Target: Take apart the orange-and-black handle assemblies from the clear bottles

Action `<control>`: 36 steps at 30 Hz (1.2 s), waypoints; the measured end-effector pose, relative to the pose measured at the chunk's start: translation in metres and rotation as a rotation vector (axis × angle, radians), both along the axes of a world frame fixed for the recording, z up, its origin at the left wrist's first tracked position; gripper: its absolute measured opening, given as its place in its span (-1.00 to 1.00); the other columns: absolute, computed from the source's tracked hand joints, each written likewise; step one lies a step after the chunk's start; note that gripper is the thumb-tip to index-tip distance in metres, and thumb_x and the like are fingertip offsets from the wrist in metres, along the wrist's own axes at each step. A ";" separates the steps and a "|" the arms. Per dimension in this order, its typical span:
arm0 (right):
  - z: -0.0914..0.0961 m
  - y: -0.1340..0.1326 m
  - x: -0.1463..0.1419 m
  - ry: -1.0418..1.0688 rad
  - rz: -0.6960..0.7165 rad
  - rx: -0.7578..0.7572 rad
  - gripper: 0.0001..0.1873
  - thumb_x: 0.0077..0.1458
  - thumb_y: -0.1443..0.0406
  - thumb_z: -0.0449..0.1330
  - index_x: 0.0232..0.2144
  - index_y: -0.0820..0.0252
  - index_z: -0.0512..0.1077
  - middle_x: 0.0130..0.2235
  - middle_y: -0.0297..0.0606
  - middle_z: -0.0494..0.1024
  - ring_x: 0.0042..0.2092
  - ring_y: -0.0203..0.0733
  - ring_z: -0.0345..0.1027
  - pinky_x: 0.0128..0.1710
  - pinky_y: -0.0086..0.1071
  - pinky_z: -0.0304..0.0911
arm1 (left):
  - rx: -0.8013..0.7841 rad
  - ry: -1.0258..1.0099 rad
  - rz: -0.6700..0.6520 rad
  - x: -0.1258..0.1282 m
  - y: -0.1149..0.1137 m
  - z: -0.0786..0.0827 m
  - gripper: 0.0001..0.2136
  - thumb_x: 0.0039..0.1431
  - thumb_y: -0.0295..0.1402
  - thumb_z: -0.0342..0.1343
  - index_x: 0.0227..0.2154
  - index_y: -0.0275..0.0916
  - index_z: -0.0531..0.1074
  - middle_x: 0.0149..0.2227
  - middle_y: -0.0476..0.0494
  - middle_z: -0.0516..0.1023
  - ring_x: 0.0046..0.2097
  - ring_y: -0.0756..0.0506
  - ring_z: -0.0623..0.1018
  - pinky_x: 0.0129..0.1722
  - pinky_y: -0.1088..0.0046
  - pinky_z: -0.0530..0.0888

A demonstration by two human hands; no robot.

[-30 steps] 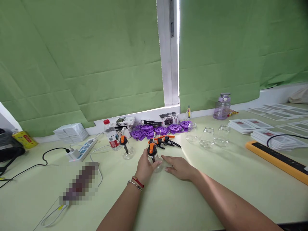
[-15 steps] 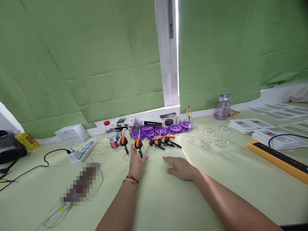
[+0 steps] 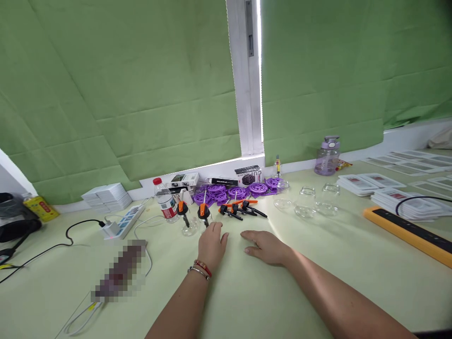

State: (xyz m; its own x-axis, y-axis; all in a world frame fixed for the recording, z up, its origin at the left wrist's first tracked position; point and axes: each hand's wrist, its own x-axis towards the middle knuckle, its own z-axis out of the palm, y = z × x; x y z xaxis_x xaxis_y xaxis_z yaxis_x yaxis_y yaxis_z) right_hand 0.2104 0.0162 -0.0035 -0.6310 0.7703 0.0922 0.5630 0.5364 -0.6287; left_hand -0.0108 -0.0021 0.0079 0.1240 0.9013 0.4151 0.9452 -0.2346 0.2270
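My left hand (image 3: 212, 247) is just in front of a small clear bottle with a black-and-orange top (image 3: 204, 212), partly covering it. Its fingers are apart and hold nothing; whether they touch the glass I cannot tell. A second clear bottle with the same kind of top (image 3: 182, 209) stands to its left. On the right, my right hand (image 3: 266, 247) rests on the table (image 3: 247, 296), fingers stretched out and thumb apart. Beyond the hands lie several loose black-and-orange tops (image 3: 243, 209). Purple wheel-shaped pieces (image 3: 237, 192) are piled behind them.
Clear glass vessels (image 3: 305, 211) stand right of centre, near a purple drinking bottle (image 3: 326, 157). An orange-and-black bar (image 3: 406, 235) and stacked white cards (image 3: 402, 203) are at right. On the left are a red-capped bottle (image 3: 165, 200), a power strip (image 3: 130, 220) and cables.
My left hand has let go of the right-hand capped bottle and drawn back toward me and slightly right. The bottle stays standing. My right hand has hardly moved.
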 end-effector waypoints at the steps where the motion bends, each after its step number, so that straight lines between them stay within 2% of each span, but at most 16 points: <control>1: 0.000 0.000 0.000 0.003 0.003 0.001 -0.38 0.09 0.03 0.04 0.18 0.07 0.22 0.19 -0.22 0.29 0.13 0.06 0.23 0.09 -0.15 0.16 | -0.049 0.025 0.017 -0.001 0.001 -0.001 -0.80 0.18 -0.32 -0.04 -0.16 -0.20 0.33 -0.15 -0.20 0.44 -0.14 -0.17 0.45 -0.22 0.33 0.36; 7: -0.002 0.002 0.000 -0.019 0.012 0.018 -0.37 0.10 0.02 0.04 0.18 0.12 0.23 0.21 -0.19 0.26 0.19 0.03 0.15 0.15 -0.16 0.09 | -0.114 0.068 0.035 -0.012 0.006 -0.006 -0.81 0.11 -0.34 0.03 -0.20 -0.21 0.37 -0.12 -0.18 0.41 -0.03 -0.17 0.38 -0.11 0.33 0.33; 11: -0.002 0.002 0.000 -0.033 0.016 0.029 -0.37 0.11 0.02 0.03 0.18 0.13 0.23 0.21 -0.19 0.25 0.20 0.01 0.15 0.16 -0.17 0.09 | -0.125 0.062 -0.008 -0.014 0.007 -0.008 -0.79 0.08 -0.35 0.05 -0.20 -0.25 0.38 -0.09 -0.23 0.38 -0.01 -0.18 0.37 -0.06 0.32 0.32; 16: -0.001 0.001 0.000 -0.048 0.023 0.037 -0.37 0.10 0.03 0.03 0.17 0.15 0.24 0.21 -0.18 0.25 0.20 0.00 0.13 0.17 -0.18 0.08 | -0.192 0.028 -0.068 -0.016 0.009 -0.010 -0.80 0.14 -0.30 -0.02 -0.28 -0.29 0.41 -0.12 -0.30 0.41 -0.03 -0.19 0.40 -0.03 0.27 0.32; 18: 0.000 0.001 0.000 -0.050 0.022 0.037 -0.37 0.10 0.03 0.04 0.17 0.16 0.25 0.21 -0.17 0.25 0.20 0.00 0.13 0.17 -0.19 0.08 | -0.207 0.022 -0.093 -0.017 0.010 -0.012 -0.74 0.16 -0.25 -0.04 -0.22 -0.30 0.42 -0.05 -0.35 0.40 0.03 -0.22 0.38 0.02 0.24 0.30; 20: 0.000 0.001 0.000 -0.052 0.021 0.038 -0.37 0.09 0.04 0.06 0.16 0.17 0.25 0.21 -0.17 0.25 0.20 0.00 0.14 0.16 -0.20 0.08 | -0.237 0.044 -0.115 -0.017 0.010 -0.015 -0.63 0.18 -0.17 -0.05 -0.08 -0.32 0.38 0.08 -0.41 0.33 0.14 -0.26 0.30 0.10 0.20 0.23; 23: 0.000 0.001 0.000 -0.058 0.021 0.034 -0.37 0.08 0.05 0.07 0.17 0.17 0.24 0.22 -0.18 0.24 0.21 -0.02 0.12 0.17 -0.21 0.07 | -0.346 0.121 -0.124 -0.016 0.009 -0.020 -0.41 0.20 -0.04 -0.16 0.15 -0.37 0.18 0.24 -0.47 0.11 0.28 -0.30 0.08 0.20 0.10 0.05; 25: 0.000 0.001 -0.001 -0.061 0.022 0.033 -0.36 0.08 0.05 0.07 0.17 0.18 0.24 0.22 -0.18 0.23 0.22 -0.03 0.11 0.17 -0.23 0.06 | -0.420 0.175 -0.119 -0.014 0.008 -0.022 -0.31 0.21 0.03 -0.26 0.23 -0.41 0.04 0.29 -0.49 -0.04 0.31 -0.31 -0.05 0.23 0.06 -0.05; 30: 0.000 0.001 -0.002 -0.063 0.021 0.038 -0.36 0.07 0.07 0.09 0.17 0.20 0.25 0.22 -0.17 0.23 0.22 -0.03 0.11 0.17 -0.24 0.05 | -0.478 0.228 -0.117 -0.013 0.008 -0.022 -0.23 0.19 0.11 -0.40 0.28 -0.40 -0.09 0.32 -0.44 -0.19 0.33 -0.30 -0.17 0.24 0.06 -0.12; 34: -0.003 0.001 -0.002 -0.043 0.010 0.057 -0.39 0.07 0.09 0.10 0.14 0.18 0.28 0.20 -0.17 0.27 0.20 -0.01 0.13 0.17 -0.23 0.05 | -0.477 0.221 -0.125 -0.014 0.009 -0.023 -0.25 0.18 0.12 -0.41 0.29 -0.31 -0.11 0.33 -0.38 -0.20 0.33 -0.30 -0.19 0.24 0.04 -0.12; 36: -0.007 0.003 -0.004 -0.017 -0.021 0.074 -0.44 0.07 0.10 0.10 0.10 0.17 0.33 0.17 -0.18 0.32 0.14 -0.01 0.22 0.12 -0.23 0.11 | -0.475 0.218 -0.127 -0.014 0.009 -0.023 -0.26 0.18 0.12 -0.41 0.29 -0.29 -0.10 0.33 -0.37 -0.19 0.33 -0.30 -0.18 0.24 0.03 -0.13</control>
